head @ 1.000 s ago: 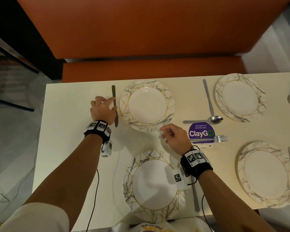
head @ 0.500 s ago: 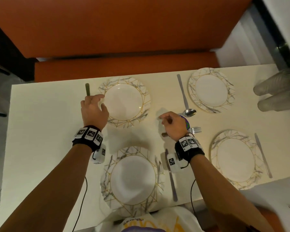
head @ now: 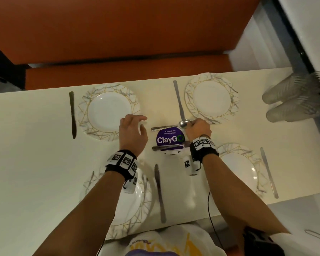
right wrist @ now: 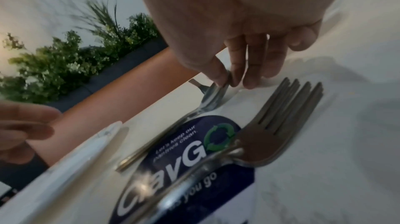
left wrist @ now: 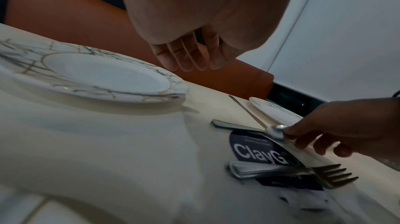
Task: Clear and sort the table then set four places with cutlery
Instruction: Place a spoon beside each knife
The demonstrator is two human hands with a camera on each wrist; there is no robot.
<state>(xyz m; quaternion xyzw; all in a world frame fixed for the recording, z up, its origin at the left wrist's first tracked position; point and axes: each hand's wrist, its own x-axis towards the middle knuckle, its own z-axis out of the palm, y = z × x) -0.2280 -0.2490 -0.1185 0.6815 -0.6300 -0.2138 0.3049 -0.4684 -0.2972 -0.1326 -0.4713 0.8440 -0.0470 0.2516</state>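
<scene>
Head view: the pale tabletop (head: pixel 35 163) carries four marbled plates (head: pixel 109 113), each with a knife (head: pixel 72 115) beside it. Between them lies a purple ClayGo sticker (head: pixel 169 138), with a spoon (head: pixel 183 123) along its far edge and a fork (left wrist: pixel 303 172) along its near edge. The left hand (head: pixel 132 133) hovers over the nearest far plate's rim, fingers loosely spread, holding nothing. The right hand (head: pixel 199 129) pinches the spoon's bowl with its fingertips (right wrist: pixel 220 77).
</scene>
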